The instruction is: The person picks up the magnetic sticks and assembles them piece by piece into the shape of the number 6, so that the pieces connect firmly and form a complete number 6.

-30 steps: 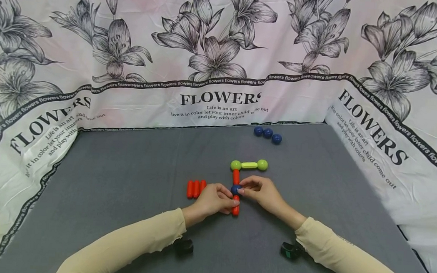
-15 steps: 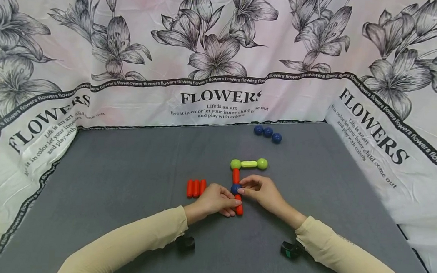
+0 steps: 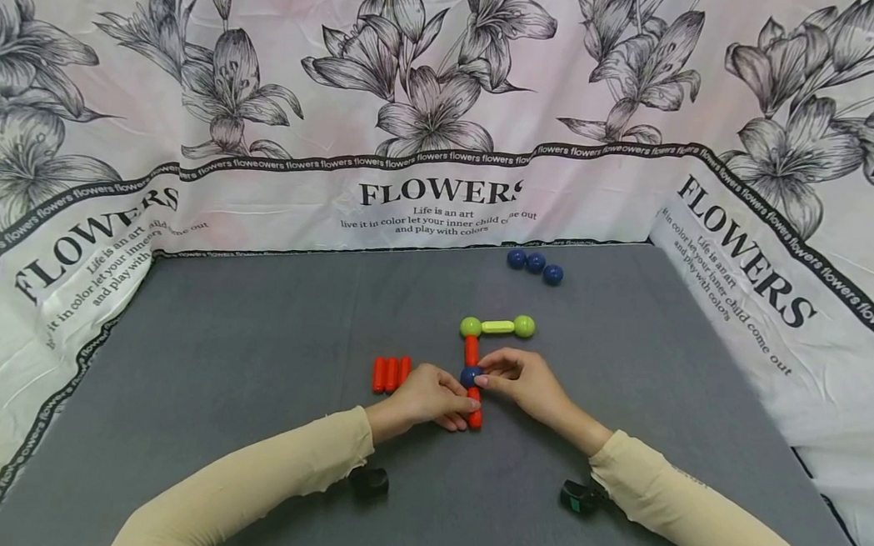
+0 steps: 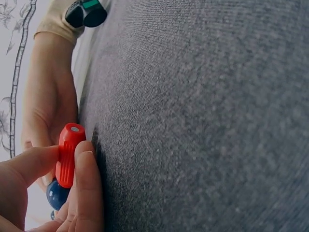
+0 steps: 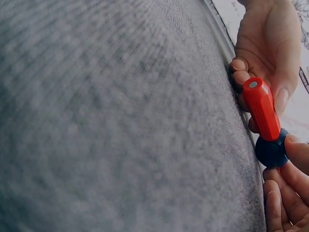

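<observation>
My left hand (image 3: 428, 398) pinches a red magnetic rod (image 3: 475, 420) between thumb and fingers. In the left wrist view a metal disc shows on the free end of this ribbed rod (image 4: 70, 157). Its other end meets a blue ball (image 5: 270, 152), which the right hand (image 3: 526, 385) grips between thumb and fingertips. Beyond the ball, a second red rod (image 3: 472, 350) runs away to a green ball (image 3: 470, 326). From there a light green rod (image 3: 497, 327) extends right to another green ball (image 3: 525, 326). Fingers partly cover the near rod and the blue ball.
Several red rods (image 3: 391, 375) lie side by side just left of the left hand. Three blue balls (image 3: 535, 263) sit near the back edge of the grey table (image 3: 253, 337). A flower-printed cloth (image 3: 441, 198) borders the table at the back and sides.
The near red rod's free end swung right under the left hand, then came back slightly left. My right hand stays at the blue ball throughout.
</observation>
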`<control>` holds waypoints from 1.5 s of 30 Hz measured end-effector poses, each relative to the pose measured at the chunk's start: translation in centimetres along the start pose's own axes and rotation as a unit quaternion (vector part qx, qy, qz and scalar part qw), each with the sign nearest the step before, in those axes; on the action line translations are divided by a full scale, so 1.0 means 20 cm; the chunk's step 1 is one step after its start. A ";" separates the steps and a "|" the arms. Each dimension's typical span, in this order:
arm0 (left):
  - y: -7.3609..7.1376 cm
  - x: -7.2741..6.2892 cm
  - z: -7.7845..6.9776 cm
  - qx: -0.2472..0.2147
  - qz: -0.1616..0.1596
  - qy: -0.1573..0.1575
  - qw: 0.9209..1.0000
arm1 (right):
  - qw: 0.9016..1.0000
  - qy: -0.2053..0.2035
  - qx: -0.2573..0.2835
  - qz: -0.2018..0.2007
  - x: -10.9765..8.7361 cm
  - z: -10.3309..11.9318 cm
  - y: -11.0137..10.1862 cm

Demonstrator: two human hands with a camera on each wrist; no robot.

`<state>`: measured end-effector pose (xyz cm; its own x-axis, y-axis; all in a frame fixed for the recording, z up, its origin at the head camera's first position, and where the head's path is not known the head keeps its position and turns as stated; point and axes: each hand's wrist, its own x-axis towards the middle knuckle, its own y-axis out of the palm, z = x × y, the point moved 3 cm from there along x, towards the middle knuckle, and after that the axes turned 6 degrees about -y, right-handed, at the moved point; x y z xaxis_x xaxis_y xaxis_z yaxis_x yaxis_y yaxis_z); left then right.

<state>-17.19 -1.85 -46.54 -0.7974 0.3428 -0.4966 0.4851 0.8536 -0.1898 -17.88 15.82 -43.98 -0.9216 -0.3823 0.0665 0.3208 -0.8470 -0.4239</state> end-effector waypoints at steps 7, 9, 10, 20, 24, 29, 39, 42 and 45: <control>-0.01 -0.01 0.00 -0.004 -0.002 0.003 1.000 | 1.000 0.002 0.001 -0.004 0.03 -0.12 0.01; -0.01 -0.01 0.00 -0.007 0.000 0.003 1.000 | 1.000 0.003 0.001 -0.007 0.04 -0.16 0.02; -0.01 -0.01 0.00 -0.007 0.001 0.002 1.000 | 1.000 0.002 0.002 -0.007 0.05 -0.18 0.02; -0.01 0.00 0.01 -0.013 0.008 0.001 1.000 | 1.000 -0.002 0.023 0.009 0.07 -0.17 -0.02; -0.01 0.01 0.02 -0.020 0.014 -0.001 1.000 | 1.000 0.001 0.010 -0.006 0.10 -0.15 -0.09; -0.02 0.01 0.02 -0.020 0.011 -0.003 1.000 | 0.998 -0.007 -0.015 -0.059 0.17 -0.14 -0.24; -0.02 0.01 0.02 -0.022 0.018 -0.011 1.000 | 0.971 -0.034 -0.138 -0.190 0.37 -0.26 -0.60; -0.02 0.01 0.02 -0.024 0.020 -0.010 0.999 | 0.968 -0.025 -0.160 -0.190 0.43 -0.32 -0.68; -0.02 0.01 0.02 -0.027 0.022 -0.010 0.999 | 0.971 -0.008 -0.167 -0.170 0.48 -0.37 -0.75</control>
<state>-17.34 -2.21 -46.84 -0.7676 0.3737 -0.5208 0.4996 0.8578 -0.1209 -33.11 27.56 -43.79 -0.9577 -0.1085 0.2665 -0.0932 -0.7593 -0.6440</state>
